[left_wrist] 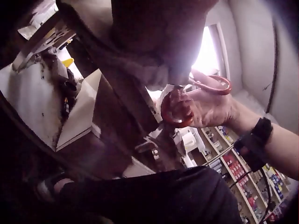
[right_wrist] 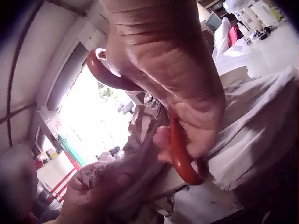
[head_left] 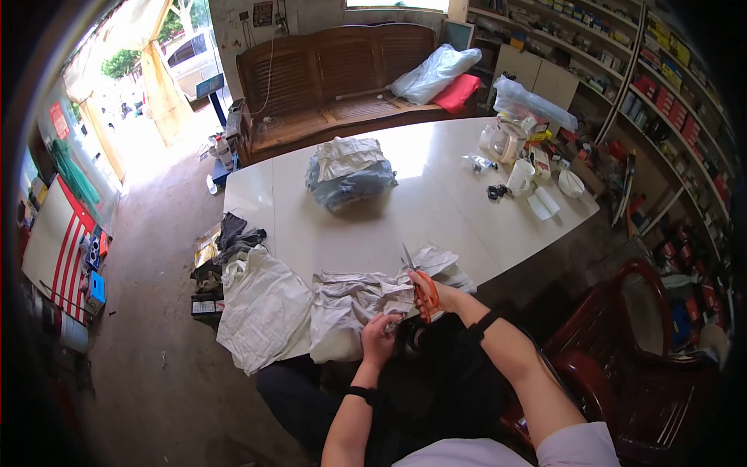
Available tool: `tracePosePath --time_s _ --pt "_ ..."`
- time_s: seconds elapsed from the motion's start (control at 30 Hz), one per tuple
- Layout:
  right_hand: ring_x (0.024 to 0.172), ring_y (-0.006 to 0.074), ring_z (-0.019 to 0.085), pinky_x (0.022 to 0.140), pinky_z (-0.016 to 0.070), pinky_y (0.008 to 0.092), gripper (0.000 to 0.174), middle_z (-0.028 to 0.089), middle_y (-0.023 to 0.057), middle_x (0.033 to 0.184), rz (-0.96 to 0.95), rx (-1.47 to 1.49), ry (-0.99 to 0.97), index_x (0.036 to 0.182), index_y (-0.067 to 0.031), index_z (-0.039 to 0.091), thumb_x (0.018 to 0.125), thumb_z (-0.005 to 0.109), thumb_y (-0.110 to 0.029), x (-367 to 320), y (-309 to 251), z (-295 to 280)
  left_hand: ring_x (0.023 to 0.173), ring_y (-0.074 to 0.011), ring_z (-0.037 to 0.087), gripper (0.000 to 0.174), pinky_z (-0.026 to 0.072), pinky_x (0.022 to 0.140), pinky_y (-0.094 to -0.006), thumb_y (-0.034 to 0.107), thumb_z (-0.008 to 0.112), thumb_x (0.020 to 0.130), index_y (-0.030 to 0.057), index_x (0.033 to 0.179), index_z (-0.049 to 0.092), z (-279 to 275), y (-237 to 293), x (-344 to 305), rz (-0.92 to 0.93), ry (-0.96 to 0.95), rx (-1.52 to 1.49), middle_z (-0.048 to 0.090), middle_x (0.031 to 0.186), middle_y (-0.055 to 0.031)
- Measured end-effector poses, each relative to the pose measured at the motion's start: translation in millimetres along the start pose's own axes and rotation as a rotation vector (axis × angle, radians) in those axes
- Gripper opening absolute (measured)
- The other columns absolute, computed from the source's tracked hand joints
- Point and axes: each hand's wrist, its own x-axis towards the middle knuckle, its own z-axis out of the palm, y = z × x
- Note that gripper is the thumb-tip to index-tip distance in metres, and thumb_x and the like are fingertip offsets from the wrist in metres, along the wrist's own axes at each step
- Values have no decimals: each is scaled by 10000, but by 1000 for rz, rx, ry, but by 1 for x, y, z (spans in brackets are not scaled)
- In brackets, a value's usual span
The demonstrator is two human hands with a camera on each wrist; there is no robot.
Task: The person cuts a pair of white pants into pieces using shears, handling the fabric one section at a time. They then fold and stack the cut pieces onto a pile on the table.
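My right hand (head_left: 445,299) grips a pair of scissors with orange handles (head_left: 426,289), its fingers through the loops. The metal blades point up and away over the table edge. In the right wrist view, one orange loop (right_wrist: 181,161) hangs below the palm and the other sticks out beside the wrist. Lower and to the left, my left hand (head_left: 377,339) pinches the edge of a crumpled grey cloth (head_left: 346,300). The cloth drapes over the table's front edge towards the lap. From the left wrist, a dark fold of cloth hides the blades.
A pale cloth (head_left: 268,315) hangs off the table's left corner beside dark rags (head_left: 237,237). Another light cloth (head_left: 437,258) lies behind the scissors. Further back sits a plastic-wrapped bundle (head_left: 350,183). A white mug (head_left: 520,177) and small items stand at right, near a wooden chair (head_left: 622,350).
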Motion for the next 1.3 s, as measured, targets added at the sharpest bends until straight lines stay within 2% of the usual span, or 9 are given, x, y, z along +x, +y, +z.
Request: tracePosePath --time_s 0.23,0.33,0.47,0.57,0.67,0.8,0.83,1.07,1.3 --pt "375 125 426 365 366 272 613 388 0 478 42 -135 90 603 -134 405 797 520 -705 18 4 0 798 -302 631 188 485 674 -336 -12 686 691 44 869 663 1 -7 2 -39 1 -14 651 822 -114" --pt "392 144 457 399 375 293 665 422 17 476 -197 -329 208 569 -88 463 790 522 -712 21 17 -4 729 -306 618 143 472 653 -325 -14 692 714 29 846 656 3 -5 3 -21 56 -28 631 775 -132" --pt "399 122 463 394 374 263 609 436 13 492 -227 -226 219 653 -69 505 838 511 -649 13 13 -1 720 -237 627 127 468 656 -306 -3 669 753 8 878 652 11 -26 2 -25 86 -44 648 770 -96" --pt "395 103 435 386 360 239 577 437 -4 534 -154 54 115 693 -80 499 833 530 -639 5 15 -5 721 -93 557 127 455 662 -266 21 599 828 -42 932 636 16 -41 5 -419 328 -183 640 777 -23" --pt "404 75 399 385 352 216 535 425 -16 576 -157 281 7 703 -107 482 828 557 -622 -17 12 -26 755 -157 605 151 475 713 -310 73 625 822 -26 935 640 12 -11 29 -443 546 -148 656 794 -83" --pt "568 185 548 557 472 344 534 559 32 674 -428 -1 625 743 -21 568 818 630 -546 1 13 -87 804 -247 580 220 464 766 -331 56 614 802 -5 1014 616 32 3 49 -177 527 137 620 913 -124" --pt "735 272 626 689 479 383 532 640 105 772 -522 -156 745 787 41 596 812 654 -487 -10 6 -93 949 -310 547 339 437 851 -353 93 655 769 -4 1084 579 33 18 57 -201 390 76 580 1020 -158" --pt "883 344 631 790 481 390 429 648 211 925 -309 -542 1154 936 46 597 791 673 -351 3 -6 -160 1069 -360 491 675 402 942 -414 298 770 676 -23 1193 479 89 15 129 170 -158 390 533 1124 -204" --pt "948 313 620 790 498 412 473 640 152 983 -475 -769 1111 1067 -5 553 786 673 -365 35 2 -199 1015 -362 560 507 455 857 -413 323 768 646 37 1020 582 132 5 190 -208 -637 918 612 1038 -181"
